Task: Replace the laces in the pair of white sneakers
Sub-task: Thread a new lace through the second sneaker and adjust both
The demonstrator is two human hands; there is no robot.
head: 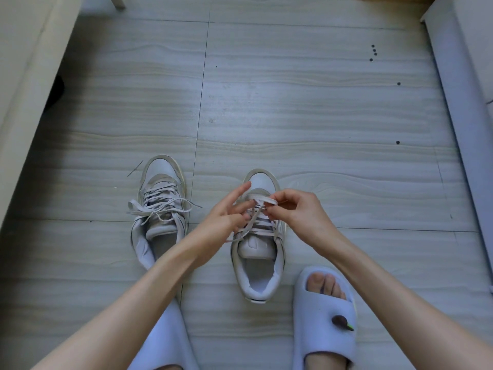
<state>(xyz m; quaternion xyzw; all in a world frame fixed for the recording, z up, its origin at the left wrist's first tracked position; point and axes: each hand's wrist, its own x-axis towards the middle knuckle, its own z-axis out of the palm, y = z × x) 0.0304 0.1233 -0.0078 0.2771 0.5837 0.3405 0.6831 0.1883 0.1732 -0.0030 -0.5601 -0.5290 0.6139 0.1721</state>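
Two white sneakers stand on the floor, toes pointing away from me. The left sneaker (pixel 160 201) is laced and its lace is tied in a loose bow. The right sneaker (pixel 260 247) sits under my hands, its white lace (pixel 256 224) crossing the eyelets. My right hand (pixel 298 212) pinches a loop of that lace above the tongue. My left hand (pixel 226 214) is at the lace too; its lower fingers curl at the crossing strands while the index finger sticks out straight toward the toe.
My feet wear pale slippers: one at the lower right (pixel 324 321) close to the right sneaker's heel, one at the bottom centre (pixel 165 343). Pale furniture (pixel 24 76) borders the left, a white panel (pixel 464 89) the right. Grey wood-pattern floor (pixel 293 116) stretches beyond the shoes.
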